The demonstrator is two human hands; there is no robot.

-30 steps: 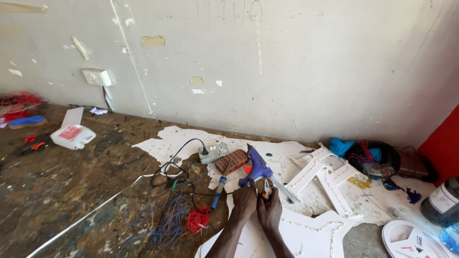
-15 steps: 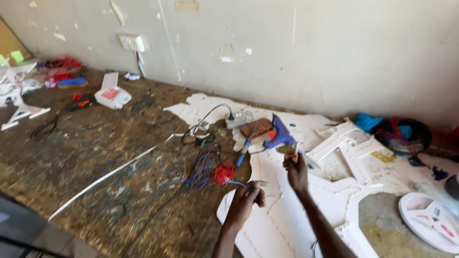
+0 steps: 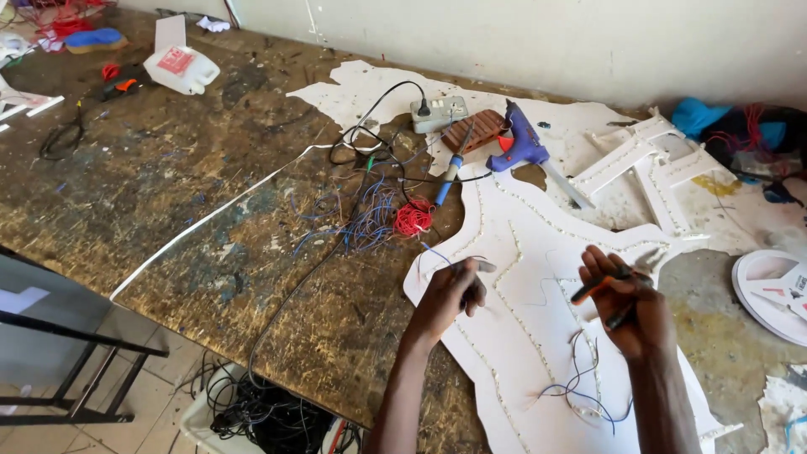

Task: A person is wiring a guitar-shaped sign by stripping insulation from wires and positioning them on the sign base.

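My left hand [image 3: 452, 290] pinches a thin blue wire [image 3: 437, 253] just above the white cut-out board [image 3: 538, 277], which carries rows of small LEDs. My right hand [image 3: 626, 309] hovers over the same board and grips small pliers with orange-and-black handles [image 3: 598, 286]. More loose blue and white wires [image 3: 580, 395] lie on the board below my right hand. A blue-handled soldering iron [image 3: 448, 178] and a blue glue gun [image 3: 523, 145] rest farther back on the board.
A worn wooden bench [image 3: 210, 193] holds a red wire coil [image 3: 413, 218], a tangle of blue wires [image 3: 361, 223], a power socket [image 3: 439, 110], a white plastic jug [image 3: 179, 64] and white cut-out pieces [image 3: 639, 155]. A white reel [image 3: 769, 290] sits right. Cables [image 3: 261, 412] lie in a bin below.
The view has dropped and swung right over the bench. My hands have separated: the left now pinches the blue wire, the right has lifted with the pliers.
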